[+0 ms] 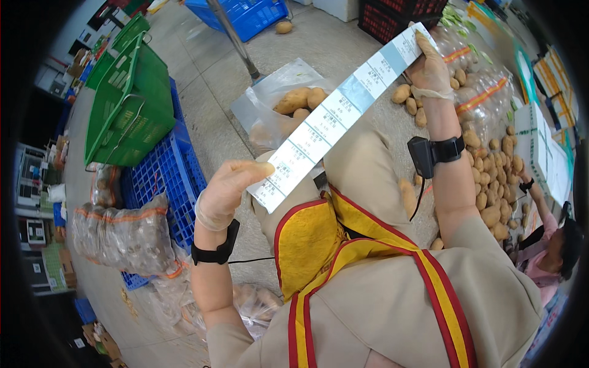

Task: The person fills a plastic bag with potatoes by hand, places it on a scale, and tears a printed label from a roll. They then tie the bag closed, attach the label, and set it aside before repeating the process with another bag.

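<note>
A long strip of white and pale-blue printed labels (328, 126) is stretched slantwise between my hands, above my knees. At its lower left end, my gloved left hand (230, 187) pinches the edge between thumb and fingers. Up at the far right end, my gloved right hand (426, 70) grips the other end of the strip. Just beyond the strip, a clear plastic bag (261, 98) with several potatoes (293, 100) inside lies on the floor, partly hidden by the labels.
On the left, green crates (132, 104) stand by a blue plastic pallet (162, 178), with a filled clear sack (126, 236) beside it. A metal pole (233, 37) rises ahead. Loose potatoes (491, 184) spread at right, near a co-worker (549, 245) and a white foam box (540, 150).
</note>
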Demonstrator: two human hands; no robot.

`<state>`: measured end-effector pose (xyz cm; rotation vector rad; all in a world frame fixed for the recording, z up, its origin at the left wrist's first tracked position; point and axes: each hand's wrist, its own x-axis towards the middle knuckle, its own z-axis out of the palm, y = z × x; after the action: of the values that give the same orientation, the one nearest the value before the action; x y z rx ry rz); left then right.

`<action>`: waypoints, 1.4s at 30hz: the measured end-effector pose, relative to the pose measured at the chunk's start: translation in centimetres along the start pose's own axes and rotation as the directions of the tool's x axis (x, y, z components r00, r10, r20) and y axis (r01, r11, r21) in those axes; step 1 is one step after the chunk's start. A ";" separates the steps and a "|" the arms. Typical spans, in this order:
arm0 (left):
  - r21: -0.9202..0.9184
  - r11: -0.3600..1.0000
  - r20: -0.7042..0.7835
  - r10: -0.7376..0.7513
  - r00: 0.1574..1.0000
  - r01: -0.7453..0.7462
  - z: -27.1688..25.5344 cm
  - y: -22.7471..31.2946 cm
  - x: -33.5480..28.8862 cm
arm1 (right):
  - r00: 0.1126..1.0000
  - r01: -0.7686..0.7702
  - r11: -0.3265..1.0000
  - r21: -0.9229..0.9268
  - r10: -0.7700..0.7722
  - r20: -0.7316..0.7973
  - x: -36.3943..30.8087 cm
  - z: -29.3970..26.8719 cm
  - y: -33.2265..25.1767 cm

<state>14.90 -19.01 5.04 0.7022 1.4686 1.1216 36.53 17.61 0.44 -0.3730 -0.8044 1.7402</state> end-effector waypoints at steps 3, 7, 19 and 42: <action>0.012 1.000 0.011 0.008 1.000 -0.008 0.5 0.1 0.5 | 0.998 0.054 0.999 -0.010 -0.054 0.021 0.0 -0.4 -0.5; 0.141 0.977 0.034 0.155 0.987 -0.159 1.1 0.4 0.5 | 0.993 0.060 0.997 -0.050 -0.054 0.106 0.4 -1.8 -1.5; -0.014 0.999 -0.010 0.030 0.999 -0.030 1.5 0.6 0.6 | 0.996 0.081 0.993 -0.090 -0.079 0.029 -0.3 -1.6 -2.6; 0.027 1.000 -0.029 -0.001 1.000 0.001 1.3 0.6 0.4 | 0.991 0.086 0.992 -0.087 -0.076 0.114 -0.4 -1.8 -3.7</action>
<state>16.03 -18.11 5.51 0.7070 1.5109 1.1167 40.40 18.33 1.60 -0.3028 -0.9688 1.6626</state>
